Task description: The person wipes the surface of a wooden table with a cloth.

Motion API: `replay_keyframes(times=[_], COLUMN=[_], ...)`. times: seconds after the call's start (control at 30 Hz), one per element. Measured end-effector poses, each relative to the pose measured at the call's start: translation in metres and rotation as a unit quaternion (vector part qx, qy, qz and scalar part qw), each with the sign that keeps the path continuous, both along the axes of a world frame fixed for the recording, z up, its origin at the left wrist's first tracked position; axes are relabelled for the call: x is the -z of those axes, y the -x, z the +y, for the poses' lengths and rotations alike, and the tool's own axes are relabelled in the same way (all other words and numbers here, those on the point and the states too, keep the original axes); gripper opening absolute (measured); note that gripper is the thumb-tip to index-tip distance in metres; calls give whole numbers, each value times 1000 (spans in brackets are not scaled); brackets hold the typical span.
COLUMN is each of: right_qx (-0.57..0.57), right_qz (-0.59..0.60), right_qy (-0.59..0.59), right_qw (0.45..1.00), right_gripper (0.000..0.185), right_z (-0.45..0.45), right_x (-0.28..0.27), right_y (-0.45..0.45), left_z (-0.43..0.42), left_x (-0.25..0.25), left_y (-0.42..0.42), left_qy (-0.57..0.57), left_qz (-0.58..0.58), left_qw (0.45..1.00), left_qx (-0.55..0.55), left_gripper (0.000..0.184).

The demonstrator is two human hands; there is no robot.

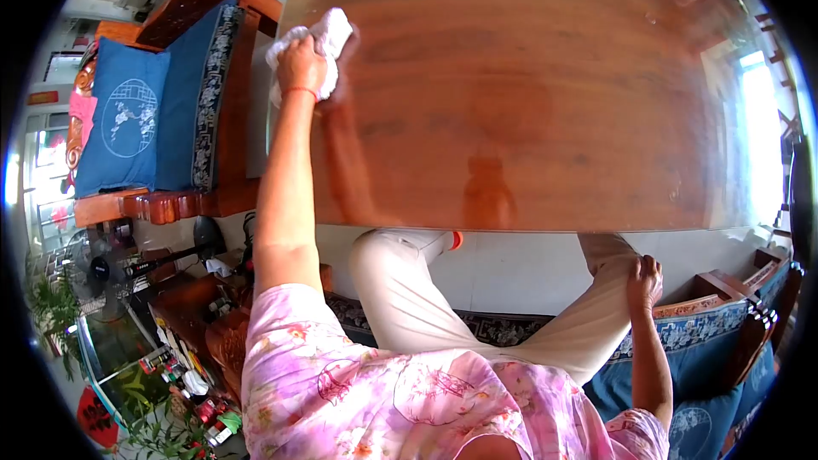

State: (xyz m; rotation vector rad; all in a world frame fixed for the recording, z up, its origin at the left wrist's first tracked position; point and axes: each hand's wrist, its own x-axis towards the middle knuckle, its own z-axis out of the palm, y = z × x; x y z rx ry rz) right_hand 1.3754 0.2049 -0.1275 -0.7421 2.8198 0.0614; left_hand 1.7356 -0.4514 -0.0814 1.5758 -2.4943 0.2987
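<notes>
My left hand (302, 66) is closed on a bunched white cloth (334, 32), pressed against the far left part of a glossy brown tabletop (511, 77). The arm is stretched straight out, with a red band at the wrist. Its reflection shows in the shiny surface. Off the table, my right hand (645, 281) rests on my right knee, with its fingers laid over the trouser leg (601, 315) and nothing in them. The underside of the cloth is hidden by the left hand.
Left of the table stands a wooden armchair (243, 102) with blue cushions (128, 115). A black fan (100, 268), a glass tank (119, 345) and green plants (55, 311) are at lower left. I sit on a wooden seat with blue padding (699, 332).
</notes>
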Motion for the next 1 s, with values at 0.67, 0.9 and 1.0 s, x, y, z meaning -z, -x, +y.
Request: replay_keyframes(times=[0.67,0.9,1.0], right_qx=[12,46,59], right_qz=[-7,-18,-22], right_qy=[-14,-37,-27], right_qw=[1000,998,998], right_gripper=[33,35,37], right_z=[-22,-23,-25], right_x=[-18,-26,-32], right_y=[-4,-13,-17], left_z=[-75,86,149], left_x=[7,-4,-11], left_y=[70,30,10], left_qy=[-70,20,9], left_qz=[-26,54,63], left_qw=[990,972,973], left_qx=[118,228,224], left_gripper=[40,19,17])
